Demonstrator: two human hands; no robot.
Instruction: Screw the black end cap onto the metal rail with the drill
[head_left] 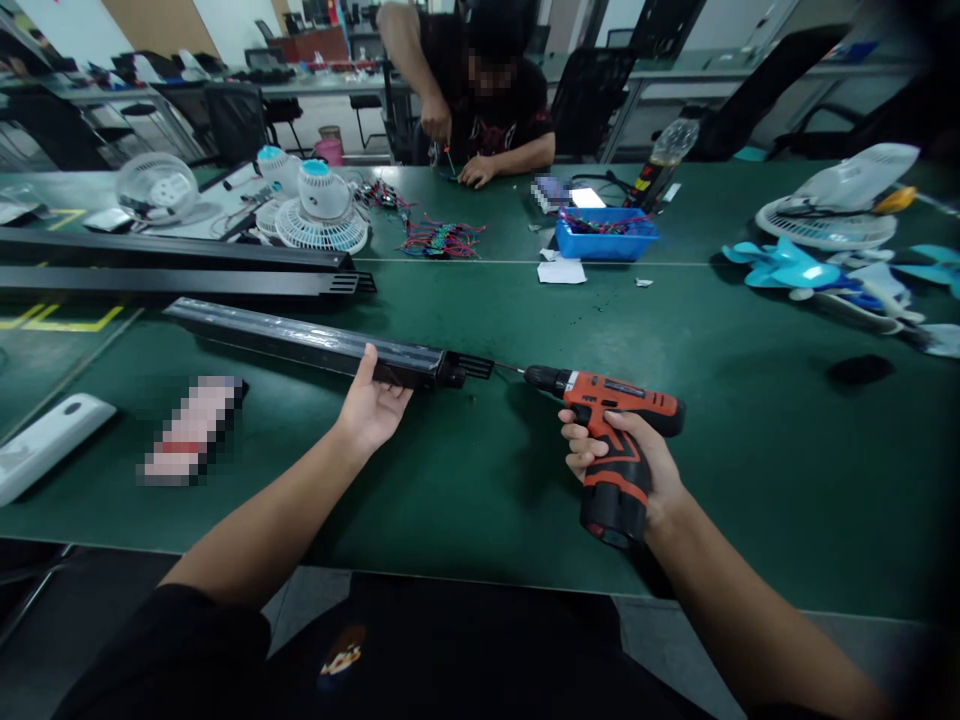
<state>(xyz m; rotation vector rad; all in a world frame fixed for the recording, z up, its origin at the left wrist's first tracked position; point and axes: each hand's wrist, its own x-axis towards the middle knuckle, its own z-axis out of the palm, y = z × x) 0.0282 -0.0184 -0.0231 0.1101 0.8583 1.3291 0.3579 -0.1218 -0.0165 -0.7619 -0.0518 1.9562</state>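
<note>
A long black bar-shaped housing [300,340] lies across the green table [487,460], its right end pointing at me. My left hand [371,405] presses on the near side of that end, thumb up along it and fingers curled against it. My right hand [622,460] is wrapped round the grip of an orange and black cordless screwdriver [611,400]. The tool's bit [510,369] touches the slotted end cap [469,368] of the housing.
Two more long black bars [180,265] lie at the left. Small white fans [322,205], wire bundles [439,238], a blue bin [606,240] and teal fan blades [795,265] sit farther back. Across the table a person [480,100] works with both hands. A white device [45,440] lies near left.
</note>
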